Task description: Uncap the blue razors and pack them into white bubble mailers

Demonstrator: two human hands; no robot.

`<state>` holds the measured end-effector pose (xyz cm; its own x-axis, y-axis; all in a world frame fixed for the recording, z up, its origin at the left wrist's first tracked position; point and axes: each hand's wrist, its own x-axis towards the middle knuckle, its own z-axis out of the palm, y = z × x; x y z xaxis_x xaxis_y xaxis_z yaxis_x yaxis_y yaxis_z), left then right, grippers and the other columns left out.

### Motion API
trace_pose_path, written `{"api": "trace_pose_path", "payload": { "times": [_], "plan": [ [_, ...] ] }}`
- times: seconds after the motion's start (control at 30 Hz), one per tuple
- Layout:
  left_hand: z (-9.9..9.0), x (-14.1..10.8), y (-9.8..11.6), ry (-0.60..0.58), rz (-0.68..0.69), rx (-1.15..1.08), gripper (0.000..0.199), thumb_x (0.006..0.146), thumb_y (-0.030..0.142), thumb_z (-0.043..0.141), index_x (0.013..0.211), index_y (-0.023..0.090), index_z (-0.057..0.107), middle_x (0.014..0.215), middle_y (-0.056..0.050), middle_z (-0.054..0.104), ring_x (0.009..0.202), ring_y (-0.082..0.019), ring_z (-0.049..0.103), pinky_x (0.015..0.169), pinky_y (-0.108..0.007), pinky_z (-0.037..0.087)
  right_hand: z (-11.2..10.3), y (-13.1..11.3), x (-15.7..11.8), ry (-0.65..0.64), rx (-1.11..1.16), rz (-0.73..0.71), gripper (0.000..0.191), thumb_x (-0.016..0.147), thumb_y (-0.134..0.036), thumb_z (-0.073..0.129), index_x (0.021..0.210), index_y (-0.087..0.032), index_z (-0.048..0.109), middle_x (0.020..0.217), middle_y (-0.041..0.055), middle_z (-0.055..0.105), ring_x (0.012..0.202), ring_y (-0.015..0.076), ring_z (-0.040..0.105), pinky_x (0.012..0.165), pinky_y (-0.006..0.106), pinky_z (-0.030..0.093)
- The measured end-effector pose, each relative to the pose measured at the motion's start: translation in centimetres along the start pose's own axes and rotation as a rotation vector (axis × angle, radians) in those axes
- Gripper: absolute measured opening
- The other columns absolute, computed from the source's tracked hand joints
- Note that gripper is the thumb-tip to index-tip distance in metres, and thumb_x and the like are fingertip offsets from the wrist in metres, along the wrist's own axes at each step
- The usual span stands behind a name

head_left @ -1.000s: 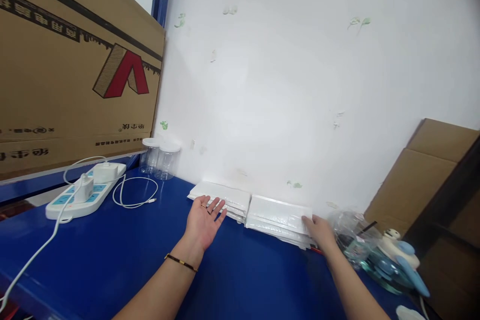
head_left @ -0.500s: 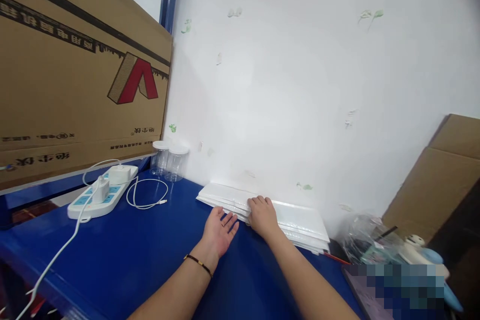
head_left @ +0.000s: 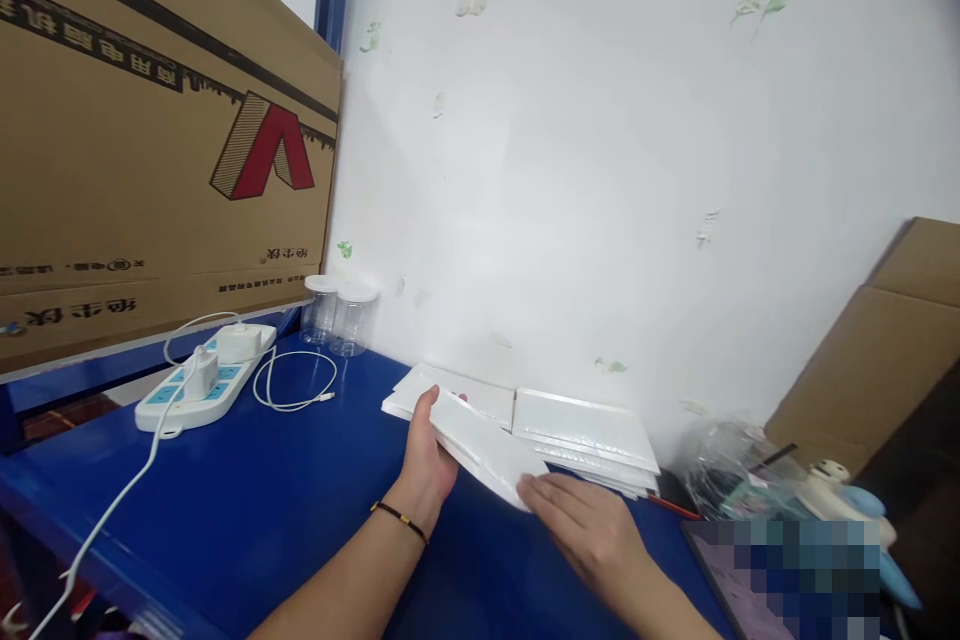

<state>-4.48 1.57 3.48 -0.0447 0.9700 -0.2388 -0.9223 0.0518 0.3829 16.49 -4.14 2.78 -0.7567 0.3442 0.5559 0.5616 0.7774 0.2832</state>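
Observation:
Between my two hands a white padded envelope [head_left: 486, 442] is held up, slanting down to the right. Its left end rests in my left hand [head_left: 430, 455], closed with the thumb on top and the fingers underneath, mostly hidden. My right hand [head_left: 589, 528] has its fingers pressed together at the envelope's lower right corner; its thumb is hidden. Behind, a stack of similar white padded envelopes [head_left: 589, 428] lies against the wall. More white envelopes [head_left: 472, 394] lie to its left, partly covered by the held one.
On the blue table [head_left: 300, 500] at left lie a white power strip [head_left: 206, 395] and a coiled white cable [head_left: 292, 407]. Two clear jars [head_left: 351, 325] with white lids stand near a large cardboard box [head_left: 150, 170]. At right are a plastic bag [head_left: 720, 460] and a cardboard flap [head_left: 862, 350].
A white padded envelope has come off the pile towards me. My left hand has closed on it, and my right hand has moved from the pile to its right end.

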Motion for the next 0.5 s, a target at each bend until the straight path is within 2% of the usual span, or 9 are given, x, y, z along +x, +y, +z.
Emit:
{"api": "trace_pose_path", "payload": {
  "times": [0.1, 0.17, 0.23, 0.27, 0.33, 0.4, 0.5],
  "plan": [
    [0.3, -0.9, -0.9, -0.054, 0.021, 0.047, 0.032, 0.077, 0.031, 0.061, 0.104, 0.013, 0.061, 0.091, -0.011, 0.067, 0.081, -0.023, 0.064, 0.074, -0.034, 0.052, -0.5, -0.6, -2.8, -0.082, 0.098, 0.042, 0.041, 0.089, -0.012, 0.045, 0.128, -0.023, 0.050, 0.113, 0.0039, 0.067, 0.102, 0.0185, 0.063, 0.082, 0.029, 0.056],
    [0.4, -1.4, -1.6, -0.094, 0.024, 0.105, 0.036, 0.077, 0.031, 0.062, 0.108, 0.014, 0.061, 0.097, -0.011, 0.066, 0.079, -0.021, 0.064, 0.072, -0.032, 0.052, -0.5, -1.0, -3.6, -0.137, 0.179, 0.102, 0.040, 0.089, -0.015, 0.044, 0.127, -0.026, 0.051, 0.114, 0.0030, 0.067, 0.102, 0.0179, 0.063, 0.083, 0.029, 0.055],
    [0.6, -1.7, -2.1, -0.110, 0.052, 0.164, 0.037, 0.076, 0.031, 0.063, 0.109, 0.014, 0.062, 0.101, -0.010, 0.065, 0.080, -0.020, 0.064, 0.073, -0.030, 0.052, -0.4, -1.3, -3.9, -0.226, 0.265, 0.197, 0.040, 0.087, -0.026, 0.052, 0.126, -0.028, 0.052, 0.120, 0.0043, 0.063, 0.106, 0.0208, 0.061, 0.089, 0.033, 0.052],
    [0.7, -1.8, -2.2, -0.115, 0.077, 0.188, 0.037, 0.076, 0.031, 0.064, 0.108, 0.014, 0.063, 0.102, -0.010, 0.065, 0.082, -0.019, 0.064, 0.075, -0.030, 0.051, -0.4, -1.3, -4.0, -0.267, 0.308, 0.255, 0.046, 0.082, -0.034, 0.058, 0.127, -0.028, 0.051, 0.125, 0.0059, 0.060, 0.110, 0.0239, 0.058, 0.093, 0.036, 0.049],
    [1.0, -2.0, -2.2, -0.123, 0.133, 0.215, 0.035, 0.075, 0.028, 0.066, 0.107, 0.015, 0.063, 0.104, -0.009, 0.065, 0.090, -0.020, 0.063, 0.080, -0.029, 0.050, -0.3, -1.2, -4.3, -0.304, 0.388, 0.398, 0.073, 0.068, -0.049, 0.070, 0.133, -0.027, 0.045, 0.135, 0.0097, 0.050, 0.120, 0.0310, 0.048, 0.100, 0.044, 0.042],
    [1.7, -2.2, -2.1, -0.144, 0.175, 0.234, 0.034, 0.074, 0.026, 0.067, 0.106, 0.015, 0.064, 0.105, -0.009, 0.065, 0.097, -0.021, 0.061, 0.083, -0.029, 0.048, 0.0, -0.8, -4.9, -0.295, 0.454, 0.572, 0.095, 0.059, -0.051, 0.074, 0.141, -0.026, 0.032, 0.144, 0.0117, 0.037, 0.129, 0.0338, 0.036, 0.105, 0.048, 0.034],
    [2.9, -2.7, -1.8, -0.206, 0.204, 0.267, 0.034, 0.070, 0.029, 0.071, 0.100, 0.013, 0.065, 0.100, -0.009, 0.067, 0.097, -0.023, 0.061, 0.085, -0.031, 0.047, 1.0, -0.3, -5.9, -0.327, 0.531, 0.781, 0.115, 0.055, -0.052, 0.076, 0.146, -0.023, 0.010, 0.150, 0.0127, 0.020, 0.136, 0.0320, 0.021, 0.109, 0.049, 0.026]
  ]
}}
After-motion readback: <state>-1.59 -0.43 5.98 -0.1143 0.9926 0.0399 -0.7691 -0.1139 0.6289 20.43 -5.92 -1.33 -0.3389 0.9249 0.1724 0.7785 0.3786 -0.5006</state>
